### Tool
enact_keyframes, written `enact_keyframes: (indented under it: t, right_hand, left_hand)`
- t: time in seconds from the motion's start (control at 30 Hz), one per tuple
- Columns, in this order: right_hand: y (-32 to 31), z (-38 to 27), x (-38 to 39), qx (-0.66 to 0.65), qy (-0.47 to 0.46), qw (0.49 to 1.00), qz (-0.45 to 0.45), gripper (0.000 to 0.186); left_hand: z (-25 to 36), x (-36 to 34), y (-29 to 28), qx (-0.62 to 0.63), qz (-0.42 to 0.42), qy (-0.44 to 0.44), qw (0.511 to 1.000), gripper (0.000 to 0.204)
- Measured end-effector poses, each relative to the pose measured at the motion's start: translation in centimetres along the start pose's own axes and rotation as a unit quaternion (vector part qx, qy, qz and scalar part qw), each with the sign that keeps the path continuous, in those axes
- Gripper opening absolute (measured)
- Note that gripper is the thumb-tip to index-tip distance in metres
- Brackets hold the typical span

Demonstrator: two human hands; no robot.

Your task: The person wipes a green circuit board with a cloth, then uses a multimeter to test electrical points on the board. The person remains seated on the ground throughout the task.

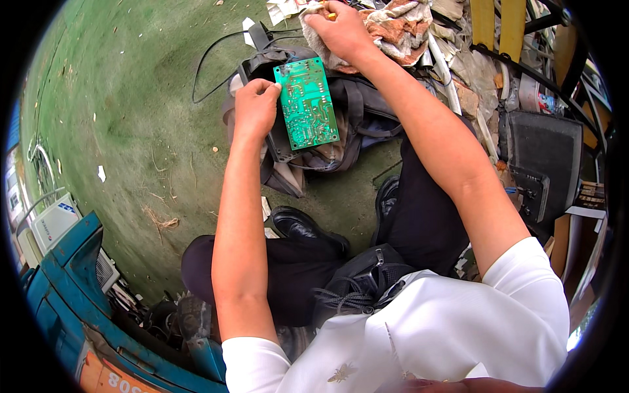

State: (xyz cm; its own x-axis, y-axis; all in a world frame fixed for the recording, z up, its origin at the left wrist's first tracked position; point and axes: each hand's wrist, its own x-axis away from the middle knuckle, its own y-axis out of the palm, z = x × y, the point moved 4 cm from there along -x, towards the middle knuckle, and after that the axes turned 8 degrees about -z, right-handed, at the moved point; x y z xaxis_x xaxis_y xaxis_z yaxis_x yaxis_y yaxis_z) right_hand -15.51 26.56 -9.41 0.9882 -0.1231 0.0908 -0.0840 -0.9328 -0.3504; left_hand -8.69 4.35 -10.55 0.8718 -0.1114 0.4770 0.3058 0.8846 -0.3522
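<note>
My left hand (pixel 255 108) grips the left edge of a green circuit board (pixel 306 105), its soldered side facing up. The board rests over a dark plastic housing (pixel 282 152) on a black-and-grey bag (pixel 363 114). My right hand (pixel 344 36) is closed on a small yellow item (pixel 331 16) at a crumpled, stained cloth (pixel 396 29) beyond the board, to the upper right. What that item is, I cannot tell. A thin black cable (pixel 203 59) loops left of the bag.
I sit on a green floor (pixel 131 150). At right are scrap pipes (pixel 442 65), yellow slats (pixel 483 23) on a black frame and a dark flat panel (pixel 544 150). At lower left are a teal metal body (pixel 65 275) and white appliances (pixel 56 223). My shoes (pixel 301 223) are below the bag.
</note>
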Motion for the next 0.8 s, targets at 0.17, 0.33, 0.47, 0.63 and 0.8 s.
enact_keyframes:
  t: [0.17, 0.33, 0.47, 0.63, 0.8]
  right_hand:
    - [-0.6, -0.7, -0.2, 0.018, -0.012, 0.999, -0.032, 0.038]
    - [-0.2, -1.7, 0.5, 0.134, -0.047, 0.983, -0.119, 0.038]
    - [1.0, -2.6, 2.0, 0.173, -0.099, 0.973, -0.117, 0.033]
    - [0.8, -2.4, 2.2, 0.166, -0.106, 0.967, -0.164, 0.028]
    - [1.2, -2.2, 3.0, 0.186, -0.112, 0.957, -0.194, 0.029]
  left_hand:
    - [0.2, 0.2, 0.2, -0.024, -0.014, -0.012, 1.000, 0.020]
    - [0.0, 0.0, 0.4, -0.054, 0.009, 0.012, 0.998, 0.021]
    - [-2.0, -0.6, 0.3, -0.106, 0.074, 0.052, 0.990, 0.022]
    - [-1.3, -0.3, 0.8, -0.095, 0.070, 0.039, 0.992, 0.021]
    - [-1.1, -0.2, 1.1, -0.092, 0.054, -0.026, 0.994, 0.025]
